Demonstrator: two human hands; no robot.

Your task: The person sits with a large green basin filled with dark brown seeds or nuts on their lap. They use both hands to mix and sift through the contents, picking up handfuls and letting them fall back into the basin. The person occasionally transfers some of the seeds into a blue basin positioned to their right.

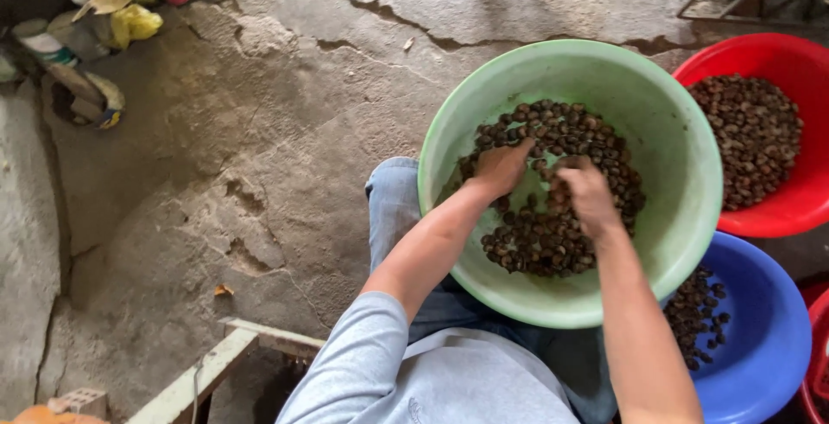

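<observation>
Grey cotton sleeves and blue denim trousers point(393, 204) are seen closest to the lens, and from them two bare forearms are stretched into a wide pale green plastic basin point(682, 156). The left hand point(499, 169) is laid palm-down on a heap of small dark brown round nuts point(561, 130), its fingers point(521, 153) loosely spread and touching the top of the heap; whether any nut is pinched beneath them cannot be told. The right hand point(585, 195) is curled over the same heap just beside the left, its fingers bent inward and partly buried, so that a grip on any nut cannot be confirmed. The nuts are gathered in the bottom of the green basin, which is rested against the knee. Just beyond its far rim a red plastic basin point(807, 208) is filled with more such nuts, and below it a blue plastic basin point(768, 338) is holding a smaller scatter. All are set on a cracked grey concrete floor point(216, 148), with cans and a crumpled yellow bag point(134, 22) heaped well apart at the upper left
</observation>
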